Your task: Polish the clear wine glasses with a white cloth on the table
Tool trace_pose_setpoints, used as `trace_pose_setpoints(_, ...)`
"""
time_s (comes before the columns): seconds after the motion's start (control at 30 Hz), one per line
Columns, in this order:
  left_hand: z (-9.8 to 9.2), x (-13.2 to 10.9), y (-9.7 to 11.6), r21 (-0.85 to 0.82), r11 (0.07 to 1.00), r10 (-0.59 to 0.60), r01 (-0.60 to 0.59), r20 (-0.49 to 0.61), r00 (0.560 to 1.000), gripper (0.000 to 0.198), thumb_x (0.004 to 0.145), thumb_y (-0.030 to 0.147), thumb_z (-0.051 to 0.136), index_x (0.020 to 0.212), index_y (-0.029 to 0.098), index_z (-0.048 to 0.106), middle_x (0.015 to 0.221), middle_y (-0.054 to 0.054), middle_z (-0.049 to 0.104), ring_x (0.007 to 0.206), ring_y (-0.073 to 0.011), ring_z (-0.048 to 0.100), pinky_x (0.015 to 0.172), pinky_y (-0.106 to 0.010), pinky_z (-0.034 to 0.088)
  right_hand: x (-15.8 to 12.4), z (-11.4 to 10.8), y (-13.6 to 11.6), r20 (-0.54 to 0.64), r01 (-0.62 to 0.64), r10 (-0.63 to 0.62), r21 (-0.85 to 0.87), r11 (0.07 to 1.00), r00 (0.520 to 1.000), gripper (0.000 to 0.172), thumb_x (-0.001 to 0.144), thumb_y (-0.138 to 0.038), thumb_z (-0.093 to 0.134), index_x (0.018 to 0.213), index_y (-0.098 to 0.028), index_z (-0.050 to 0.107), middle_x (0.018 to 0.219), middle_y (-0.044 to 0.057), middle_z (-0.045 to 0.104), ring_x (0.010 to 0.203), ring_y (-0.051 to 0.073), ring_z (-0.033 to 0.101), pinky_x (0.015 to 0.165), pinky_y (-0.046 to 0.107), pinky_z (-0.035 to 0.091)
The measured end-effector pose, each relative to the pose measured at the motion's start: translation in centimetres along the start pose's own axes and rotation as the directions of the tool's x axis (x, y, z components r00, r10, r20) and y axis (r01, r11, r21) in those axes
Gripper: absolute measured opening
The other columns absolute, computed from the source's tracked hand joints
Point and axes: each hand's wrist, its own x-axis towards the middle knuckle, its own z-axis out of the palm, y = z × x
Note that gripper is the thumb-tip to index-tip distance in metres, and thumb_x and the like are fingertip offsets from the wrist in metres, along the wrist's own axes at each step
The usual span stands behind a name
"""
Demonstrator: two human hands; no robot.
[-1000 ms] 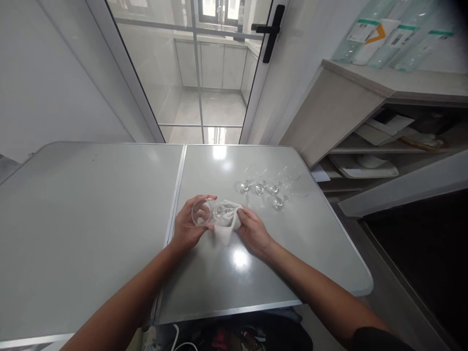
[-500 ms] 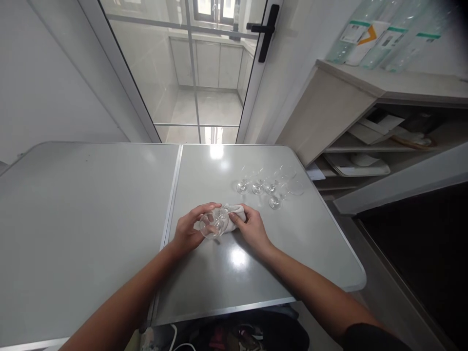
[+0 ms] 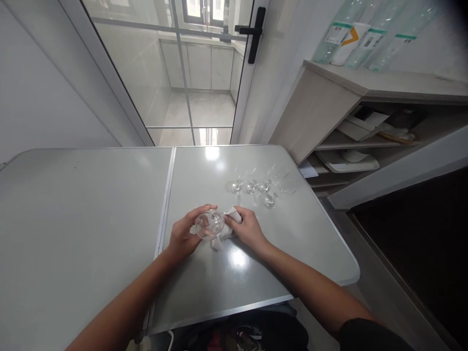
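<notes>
Holding a clear glass point(image 3: 209, 224) just above the grey table point(image 3: 91, 219), head view: my left hand point(image 3: 185, 236) has its fingers curled closed around the bowl. My right hand point(image 3: 245, 229) clamps a white cloth point(image 3: 218, 242) against the far side of the glass. I judge the wiping of this glass to be under way, not complete. A cluster of other glasses point(image 3: 256, 186) stands apart to the right; whether they have been wiped, I cannot tell. Against half a second ago, the cloth hangs lower beneath the glass, and both hands sit in nearly the same place.
</notes>
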Motion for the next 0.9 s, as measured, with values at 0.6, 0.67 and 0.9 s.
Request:
trace_pose_setpoints(0.6,0.5,0.6,-0.2,-0.117,0.956,-0.264,0.268,0.054,0.963,0.059,0.082,0.024,0.080,0.136,0.026,0.057,0.134,-0.014,0.064,0.085,-0.0144,0.065,0.080,-0.032,0.061,-0.3,0.4,-0.5,0.188,0.335,-0.302,-0.183,0.924,0.935,0.015,0.089,-0.021,0.064,0.102,-0.025,0.073,0.092,0.005,0.071,0.087,0.024,0.060,0.083,0.037,0.046)
trace_pose_setpoints(0.67,0.4,0.7,-0.3,-0.100,0.959,-0.263,0.265,0.026,0.964,0.060,0.080,0.024,0.081,0.135,0.025,0.057,0.132,-0.014,0.065,0.083,-0.0138,0.063,0.077,-0.031,0.061,-0.3,0.2,-0.6,0.155,0.365,-0.338,-0.204,0.908,0.928,0.020,0.089,-0.018,0.062,0.104,-0.025,0.073,0.096,0.006,0.071,0.093,0.026,0.059,0.087,0.040,0.045)
trace_pose_setpoints(0.9,0.1,0.9,-0.4,-0.061,0.956,-0.292,0.288,-0.068,0.954,0.058,0.081,0.025,0.081,0.135,0.025,0.058,0.130,-0.012,0.063,0.081,-0.0122,0.058,0.070,-0.028,0.060,-0.4,-1.3,-0.9,-0.006,0.419,-0.419,-0.032,0.908,0.908,0.034,0.071,0.001,0.042,0.075,-0.021,0.067,0.098,0.006,0.068,0.093,0.021,0.064,0.087,0.035,0.048)
